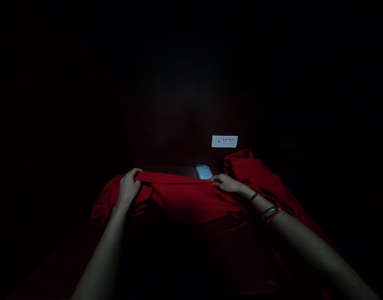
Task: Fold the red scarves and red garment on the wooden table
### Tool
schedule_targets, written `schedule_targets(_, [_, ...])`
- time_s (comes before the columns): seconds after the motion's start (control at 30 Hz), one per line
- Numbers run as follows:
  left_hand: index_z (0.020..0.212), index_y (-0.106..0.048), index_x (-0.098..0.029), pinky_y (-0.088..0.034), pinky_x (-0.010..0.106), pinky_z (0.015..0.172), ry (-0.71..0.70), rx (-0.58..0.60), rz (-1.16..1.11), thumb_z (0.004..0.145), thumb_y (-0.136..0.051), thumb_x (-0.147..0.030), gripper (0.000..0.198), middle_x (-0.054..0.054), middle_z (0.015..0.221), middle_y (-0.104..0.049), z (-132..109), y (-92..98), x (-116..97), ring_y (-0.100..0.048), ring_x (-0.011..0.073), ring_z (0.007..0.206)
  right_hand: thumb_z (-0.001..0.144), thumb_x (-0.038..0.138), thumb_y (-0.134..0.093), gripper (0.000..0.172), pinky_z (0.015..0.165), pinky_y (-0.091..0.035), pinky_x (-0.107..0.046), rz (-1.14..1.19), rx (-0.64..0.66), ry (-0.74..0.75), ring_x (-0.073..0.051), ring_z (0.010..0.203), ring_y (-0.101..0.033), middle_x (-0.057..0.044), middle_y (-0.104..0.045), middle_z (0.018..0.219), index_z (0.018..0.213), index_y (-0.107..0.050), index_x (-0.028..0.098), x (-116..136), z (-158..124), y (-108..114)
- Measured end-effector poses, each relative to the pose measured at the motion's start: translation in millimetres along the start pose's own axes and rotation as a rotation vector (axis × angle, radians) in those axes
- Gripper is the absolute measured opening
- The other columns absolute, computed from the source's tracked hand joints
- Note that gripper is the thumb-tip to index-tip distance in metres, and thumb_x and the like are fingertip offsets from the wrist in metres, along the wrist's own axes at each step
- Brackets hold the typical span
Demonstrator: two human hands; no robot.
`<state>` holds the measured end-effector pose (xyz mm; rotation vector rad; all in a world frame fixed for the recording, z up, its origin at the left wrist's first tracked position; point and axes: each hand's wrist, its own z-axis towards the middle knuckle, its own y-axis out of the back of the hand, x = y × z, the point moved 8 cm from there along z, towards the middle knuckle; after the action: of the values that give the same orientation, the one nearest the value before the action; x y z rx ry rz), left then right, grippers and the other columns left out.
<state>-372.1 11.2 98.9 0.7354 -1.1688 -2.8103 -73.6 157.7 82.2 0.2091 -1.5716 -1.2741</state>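
Observation:
A red cloth (pixel 182 198) with fringed ends lies spread across a dark surface in front of me. My left hand (pixel 129 186) is closed over the cloth's far edge at the left, its fingers curled round the fold. My right hand (pixel 225 183) pinches the same far edge at the right, fingers pressed together on the fabric. Bracelets circle my right wrist. More red cloth is bunched in a heap (pixel 247 168) just beyond my right hand.
The room is very dark. A white wall socket plate (pixel 224 141) sits on the dark wall behind. A small pale flat object (pixel 204 172), perhaps a phone or card, lies on the surface between my hands, past the cloth.

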Motion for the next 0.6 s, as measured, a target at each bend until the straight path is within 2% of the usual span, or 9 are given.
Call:
schedule_targets(0.07, [0.09, -0.059, -0.018, -0.039, 0.031, 0.09, -0.007, -0.154, 0.041, 0.062, -0.039, -0.01, 0.036, 0.006, 0.105, -0.055, 0.5, 17.4, -4.2, -0.05, 0.0208, 0.101, 0.073, 0.029, -0.047, 0.017, 0.069, -0.041, -0.03, 0.11, -0.082, 0.033, -0.016, 0.071, -0.053, -0.003, -0.059, 0.074, 0.073, -0.058, 0.016, 4.3, -0.1, 40.1])
schedule_targets(0.13, [0.092, -0.06, -0.018, -0.036, 0.03, 0.093, -0.051, -0.208, 0.096, 0.063, -0.04, -0.011, 0.035, 0.007, 0.112, -0.05, 6.6, 28.0, -13.7, -0.046, 0.0214, 0.107, 0.071, 0.036, -0.049, 0.024, 0.069, -0.041, -0.03, 0.188, -0.166, 0.048, -0.015, 0.071, -0.052, -0.003, -0.059, 0.075, 0.075, -0.058, 0.014, 10.4, -4.3, 80.8])
schedule_targets(0.27, [0.103, -0.056, -0.017, -0.041, 0.03, 0.084, -0.089, -0.004, 0.166, 0.071, -0.038, -0.014, 0.037, 0.004, 0.095, -0.059, 43.3, 38.2, -24.8, -0.054, 0.0188, 0.089, 0.065, 0.044, -0.058, 0.03, 0.066, -0.041, -0.028, 0.17, -0.295, 0.039, -0.014, 0.069, -0.052, -0.002, -0.059, 0.072, 0.071, -0.06, 0.014, 23.1, -20.5, 144.6])
schedule_targets(0.37, [0.105, -0.056, -0.014, -0.044, 0.033, 0.076, -0.067, -0.009, 0.245, 0.079, -0.034, -0.022, 0.035, 0.006, 0.089, -0.06, 78.7, 69.0, -24.9, -0.055, 0.0188, 0.08, 0.062, 0.044, -0.062, 0.032, 0.066, -0.041, -0.027, 0.109, -0.366, 0.034, -0.015, 0.07, -0.053, -0.003, -0.061, 0.075, 0.074, -0.063, 0.015, 31.1, -33.6, 176.7])
schedule_targets(0.47, [0.105, -0.055, -0.011, -0.042, 0.034, 0.079, -0.014, -0.07, 0.242, 0.082, -0.032, -0.023, 0.035, 0.006, 0.093, -0.059, 109.3, 101.5, -20.0, -0.054, 0.018, 0.085, 0.058, 0.041, -0.066, 0.034, 0.068, -0.042, -0.027, 0.106, -0.303, 0.027, -0.015, 0.074, -0.054, -0.004, -0.063, 0.083, 0.082, -0.065, 0.016, 37.2, -41.0, 187.4])
schedule_targets(0.53, [0.109, -0.053, -0.01, -0.041, 0.034, 0.082, 0.033, -0.131, 0.216, 0.084, -0.03, -0.024, 0.037, 0.007, 0.1, -0.058, 123.6, 118.0, -12.8, -0.052, 0.0183, 0.091, 0.055, 0.039, -0.068, 0.037, 0.067, -0.043, -0.027, 0.121, -0.162, -0.033, -0.016, 0.074, -0.055, -0.004, -0.064, 0.083, 0.083, -0.066, 0.015, 35.4, -43.0, 178.5])
schedule_targets(0.6, [0.112, -0.051, -0.008, -0.04, 0.036, 0.083, 0.049, -0.164, 0.229, 0.086, -0.028, -0.027, 0.039, 0.008, 0.105, -0.057, 132.7, 124.5, -3.5, -0.051, 0.0194, 0.094, 0.052, 0.038, -0.07, 0.037, 0.064, -0.044, -0.028, 0.113, 0.031, -0.147, -0.016, 0.07, -0.056, -0.005, -0.064, 0.077, 0.079, -0.066, 0.013, 26.2, -46.0, 159.0])
